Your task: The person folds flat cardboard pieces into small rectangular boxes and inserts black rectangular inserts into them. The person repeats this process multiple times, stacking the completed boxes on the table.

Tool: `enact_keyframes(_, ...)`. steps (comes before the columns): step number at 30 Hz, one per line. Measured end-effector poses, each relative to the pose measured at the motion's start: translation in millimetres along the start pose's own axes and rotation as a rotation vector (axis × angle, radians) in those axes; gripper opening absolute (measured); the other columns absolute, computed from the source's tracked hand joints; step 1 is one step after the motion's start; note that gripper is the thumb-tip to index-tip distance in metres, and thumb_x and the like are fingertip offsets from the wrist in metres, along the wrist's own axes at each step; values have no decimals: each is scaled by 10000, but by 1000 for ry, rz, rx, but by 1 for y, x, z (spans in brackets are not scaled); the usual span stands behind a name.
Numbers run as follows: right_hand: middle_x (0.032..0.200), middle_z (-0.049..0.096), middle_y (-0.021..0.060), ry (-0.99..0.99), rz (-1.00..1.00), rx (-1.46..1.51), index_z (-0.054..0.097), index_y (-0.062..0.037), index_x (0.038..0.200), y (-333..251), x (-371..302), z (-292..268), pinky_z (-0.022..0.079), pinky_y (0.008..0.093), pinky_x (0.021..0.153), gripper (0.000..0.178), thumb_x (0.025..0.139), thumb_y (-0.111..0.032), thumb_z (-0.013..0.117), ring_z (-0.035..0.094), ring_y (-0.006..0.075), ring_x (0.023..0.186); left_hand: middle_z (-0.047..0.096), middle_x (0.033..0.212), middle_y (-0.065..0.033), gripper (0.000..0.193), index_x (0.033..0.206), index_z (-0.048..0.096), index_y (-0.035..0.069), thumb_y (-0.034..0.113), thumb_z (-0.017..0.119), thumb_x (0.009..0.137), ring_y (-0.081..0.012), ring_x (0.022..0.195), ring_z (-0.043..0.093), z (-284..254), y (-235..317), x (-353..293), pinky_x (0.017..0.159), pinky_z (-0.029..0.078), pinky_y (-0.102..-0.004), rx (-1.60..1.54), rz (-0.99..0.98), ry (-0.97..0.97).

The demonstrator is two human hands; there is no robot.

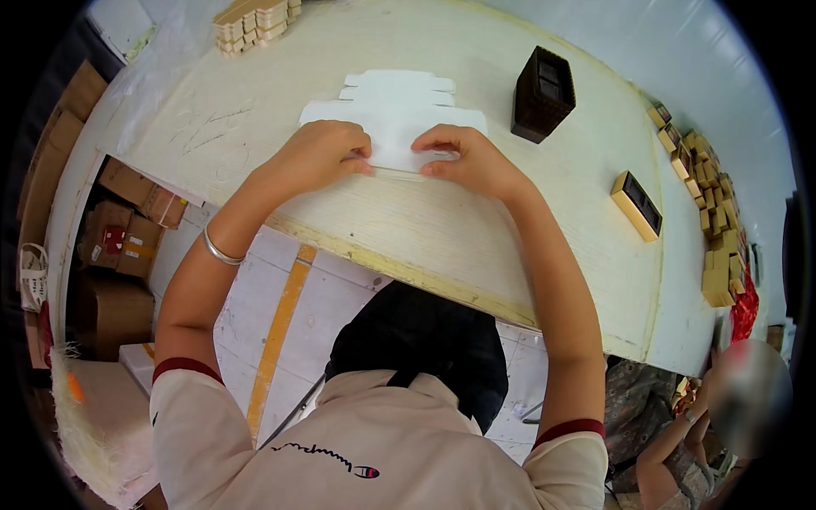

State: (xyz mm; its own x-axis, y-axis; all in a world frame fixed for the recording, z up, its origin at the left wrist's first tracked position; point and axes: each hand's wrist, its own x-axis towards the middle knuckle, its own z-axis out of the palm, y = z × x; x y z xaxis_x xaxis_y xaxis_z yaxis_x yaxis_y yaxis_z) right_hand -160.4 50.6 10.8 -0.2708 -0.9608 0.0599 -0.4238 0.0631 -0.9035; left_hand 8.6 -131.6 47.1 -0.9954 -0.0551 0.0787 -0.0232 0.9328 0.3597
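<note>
A flat white die-cut cardboard box blank (395, 123) with notched tabs at its far end lies on the table in front of me. At its near left corner, my left hand (323, 155) is closed, thumb and curled fingers pinching the near edge. My right hand (469, 160) grips the same edge further right, thumb below and fingers bent over the card. The near edge appears folded up a little between both hands; the fingers hide part of the fold.
A stack of dark brown trays (544, 93) stands right of the blank. Closer on the right sits a gold box with a dark insert (637, 206). Many gold boxes (718, 212) line the right edge; pale cardboard pieces (255, 24) are stacked far left. Another person (671, 463) sits lower right.
</note>
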Motion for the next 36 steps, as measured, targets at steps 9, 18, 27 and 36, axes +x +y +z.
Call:
enact_keyframes(9, 1163, 588, 73, 34, -55, -106, 601, -23, 1136, 4, 2, 9, 421, 327, 998, 395, 767, -44, 741, 535, 206, 1091, 634, 1052, -138, 430, 1043, 627, 22, 198, 789, 686, -305, 973, 589, 3, -12, 1, 865, 472, -358, -29, 81, 62)
enact_keyframes(18, 1086, 624, 81, 52, -33, -74, 622, -25, 1111, 8, 3, 9, 453, 333, 923, 287, 842, -101, 688, 563, 205, 1018, 653, 1016, -138, 420, 1022, 641, 7, 279, 766, 726, -295, 951, 611, -6, -12, 8, 824, 483, -356, -7, 61, 0)
enact_keyframes(27, 851, 615, 97, 642, -798, -853, 585, -14, 798, -30, -5, 5, 463, 346, 738, 65, 791, -67, 622, 581, 268, 829, 681, 848, -69, 101, 852, 683, 45, 84, 694, 759, -249, 809, 658, -3, 11, 10, 666, 536, -300, 355, 409, 711)
enact_keyframes(36, 800, 633, 135, 606, -912, -1211, 602, 16, 804, -81, -168, -3, 512, 339, 637, 152, 681, -45, 669, 621, 263, 715, 676, 835, -93, 126, 851, 683, 44, 49, 675, 725, -259, 797, 670, 12, 113, -45, 668, 562, -326, 193, 687, 640)
